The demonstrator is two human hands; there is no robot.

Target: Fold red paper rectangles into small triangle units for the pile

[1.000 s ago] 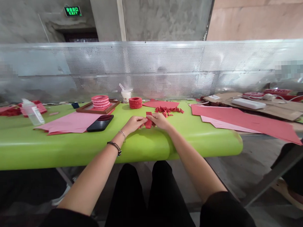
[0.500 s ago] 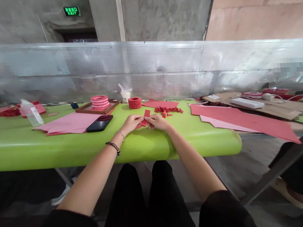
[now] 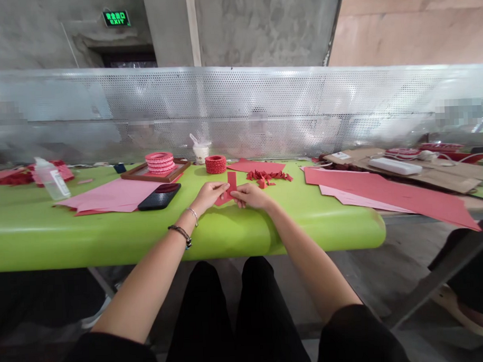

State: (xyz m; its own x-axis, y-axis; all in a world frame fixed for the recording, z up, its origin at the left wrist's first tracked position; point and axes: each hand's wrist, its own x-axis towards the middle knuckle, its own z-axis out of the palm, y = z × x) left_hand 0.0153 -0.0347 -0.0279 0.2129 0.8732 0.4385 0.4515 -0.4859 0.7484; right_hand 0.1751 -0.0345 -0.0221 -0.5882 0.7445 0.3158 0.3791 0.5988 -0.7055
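Observation:
A small red paper piece (image 3: 232, 182) stands upright between my hands above the green table cover (image 3: 180, 228). My left hand (image 3: 211, 196) pinches its left side, and my right hand (image 3: 250, 195) grips its lower right side with bent fingers. Another red part of the paper slants out below the left fingertips. Small folded red pieces (image 3: 268, 176) lie just beyond my right hand. Behind my hands sits a red woven ring stack (image 3: 215, 164).
To the left are a black phone (image 3: 160, 197), pink sheets (image 3: 111, 196), a clear bottle (image 3: 52, 179) and a wooden frame (image 3: 132, 175) holding pink rings (image 3: 160, 162). Long red sheets (image 3: 376, 189) and cardboard (image 3: 443, 175) lie right. A white cup (image 3: 201, 153) stands behind.
The red paper strip has turned more upright and shows more of its length above my fingers. My right hand has shifted slightly around its lower part.

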